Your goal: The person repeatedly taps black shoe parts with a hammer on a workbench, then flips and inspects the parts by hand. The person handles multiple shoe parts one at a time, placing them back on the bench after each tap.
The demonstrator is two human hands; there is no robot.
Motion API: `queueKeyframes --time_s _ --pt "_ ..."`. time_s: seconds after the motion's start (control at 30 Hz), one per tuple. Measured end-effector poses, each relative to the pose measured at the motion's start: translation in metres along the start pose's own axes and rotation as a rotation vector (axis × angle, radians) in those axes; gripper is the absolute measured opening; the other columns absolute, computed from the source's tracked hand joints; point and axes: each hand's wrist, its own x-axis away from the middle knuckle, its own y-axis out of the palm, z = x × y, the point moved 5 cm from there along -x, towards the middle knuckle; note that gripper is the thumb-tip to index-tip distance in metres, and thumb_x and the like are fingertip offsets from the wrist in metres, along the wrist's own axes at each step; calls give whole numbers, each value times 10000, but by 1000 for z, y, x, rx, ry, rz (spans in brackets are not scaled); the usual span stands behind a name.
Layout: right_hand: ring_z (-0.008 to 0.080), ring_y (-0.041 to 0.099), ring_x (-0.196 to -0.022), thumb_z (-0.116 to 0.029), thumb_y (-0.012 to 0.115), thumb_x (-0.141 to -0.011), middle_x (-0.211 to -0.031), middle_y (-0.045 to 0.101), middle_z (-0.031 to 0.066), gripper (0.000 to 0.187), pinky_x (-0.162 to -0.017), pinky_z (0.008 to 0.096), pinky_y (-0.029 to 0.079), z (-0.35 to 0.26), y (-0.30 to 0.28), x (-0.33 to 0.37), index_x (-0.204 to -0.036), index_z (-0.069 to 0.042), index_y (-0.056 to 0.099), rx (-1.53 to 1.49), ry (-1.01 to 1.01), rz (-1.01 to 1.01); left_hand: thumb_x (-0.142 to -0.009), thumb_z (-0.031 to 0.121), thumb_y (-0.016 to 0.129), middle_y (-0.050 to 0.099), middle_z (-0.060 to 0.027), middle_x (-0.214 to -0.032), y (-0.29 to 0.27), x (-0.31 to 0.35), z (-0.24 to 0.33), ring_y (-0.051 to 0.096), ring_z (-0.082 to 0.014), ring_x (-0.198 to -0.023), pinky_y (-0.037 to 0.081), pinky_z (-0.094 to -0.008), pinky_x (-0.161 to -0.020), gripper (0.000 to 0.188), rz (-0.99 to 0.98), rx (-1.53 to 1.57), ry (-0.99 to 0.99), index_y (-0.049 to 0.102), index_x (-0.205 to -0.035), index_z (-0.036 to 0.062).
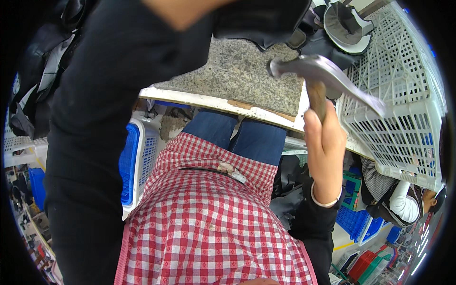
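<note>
A hammer (327, 69) is raised over the right side of the work surface, and my right hand (327, 147) is closed around its short wooden handle. Its metal head has a round face at one end and a long, thin, curved end at the other. At the top edge, my left hand (185, 10) is blurred and cut off, so its fingers do not show. Close by it lies a black leather-like piece (259, 23), reaching over the far edge of a speckled stone slab (237, 71). Whether the left hand touches that piece, I cannot tell.
A white plastic basket (394, 71) stands to the right, near the hammer. More black pieces (42, 80) hang at the far left. A grey and white curved piece (346, 28) lies at the upper right. Below right, another person (403, 202) is nearby. A blue crate (130, 164) sits left of my legs.
</note>
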Motion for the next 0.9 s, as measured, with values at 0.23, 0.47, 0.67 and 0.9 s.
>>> queueKeyframes --time_s 0.23,0.47,0.67,0.9 --pt "499 655 -699 -261 579 -1056 -693 644 266 290 -595 556 518 79 88 -32 -991 4 481 242 13 -63 -866 271 798 623 -199 -1352 104 83 77 599 -341 -1244 491 -437 -1040 774 -385 879 83 439 -1527 86" --pt "474 667 -653 -249 581 -1056 -652 641 248 282 -553 538 528 96 100 -26 -1015 11 478 341 -49 -68 -880 329 745 502 -217 -1469 143 146 52 445 -387 -1403 377 -522 -1144 726 -129 507 -161 472 -1530 157" --pt "493 661 -669 -255 586 -1050 -670 644 265 293 -577 567 521 93 96 -31 -997 14 483 348 10 -85 -881 317 743 545 -227 -1370 107 101 87 531 -394 -1296 422 -513 -1078 773 -39 326 48 410 -1570 204" --pt "500 651 -687 -255 594 -1045 -676 635 268 286 -593 564 514 85 89 -41 -966 0 490 315 -25 -91 -800 173 729 705 -246 -1084 132 169 102 734 -408 -871 601 -491 -795 1054 -645 697 -345 135 -1668 247"
